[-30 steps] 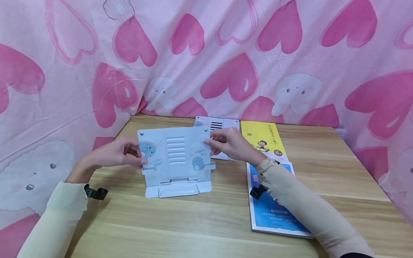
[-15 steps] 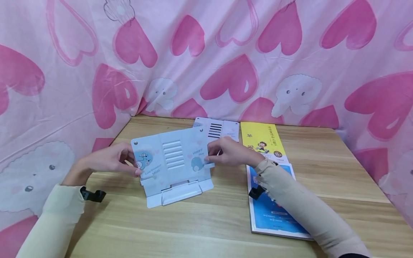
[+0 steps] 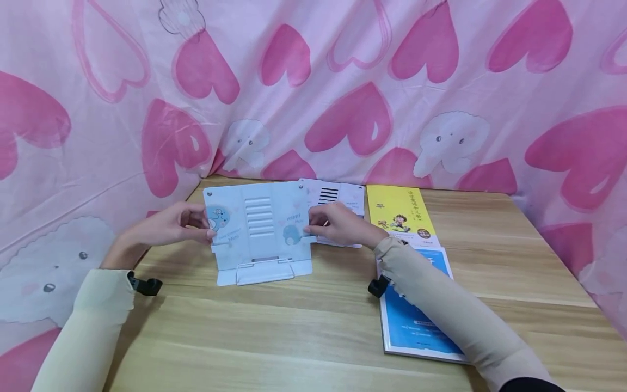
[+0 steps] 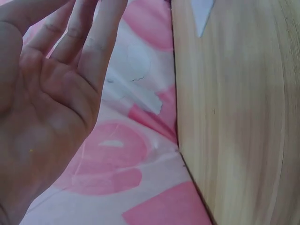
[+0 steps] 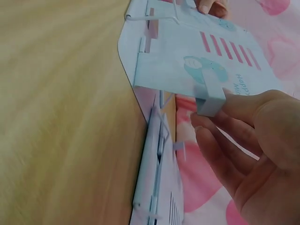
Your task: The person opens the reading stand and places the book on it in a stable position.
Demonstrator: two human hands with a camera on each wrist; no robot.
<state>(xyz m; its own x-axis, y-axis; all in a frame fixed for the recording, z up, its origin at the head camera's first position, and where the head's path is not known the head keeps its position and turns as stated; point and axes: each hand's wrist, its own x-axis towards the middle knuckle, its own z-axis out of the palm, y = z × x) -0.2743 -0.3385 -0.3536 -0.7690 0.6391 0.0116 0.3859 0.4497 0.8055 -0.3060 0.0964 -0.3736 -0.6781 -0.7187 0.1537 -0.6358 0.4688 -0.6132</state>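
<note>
A light-blue metal book stand (image 3: 262, 247) with slots, a cartoon dinosaur print and a wire ledge is held up facing the camera in the head view. My left hand (image 3: 168, 224) pinches its left edge, thumb in front. At the right edge, my right hand (image 3: 340, 224) pinches it beside the small side clip (image 5: 213, 96), with the thumb on the front face and the fingers behind. The left wrist view shows the palm of that hand (image 4: 51, 98), its fingertips out of frame, and only a pale corner near the top.
Behind the held stand lies a second, pale lilac book stand (image 3: 351, 198) with dark slots. A yellow book (image 3: 399, 207) and a blue book (image 3: 416, 335) lie to the right, the blue one partly under my right forearm. A pink heart-print cloth (image 3: 343, 54) surrounds the wooden table (image 3: 274, 337).
The held stand tipped down at its left side, then came back nearly level. It now sits slightly farther left and away from me, both hands still holding its edges.
</note>
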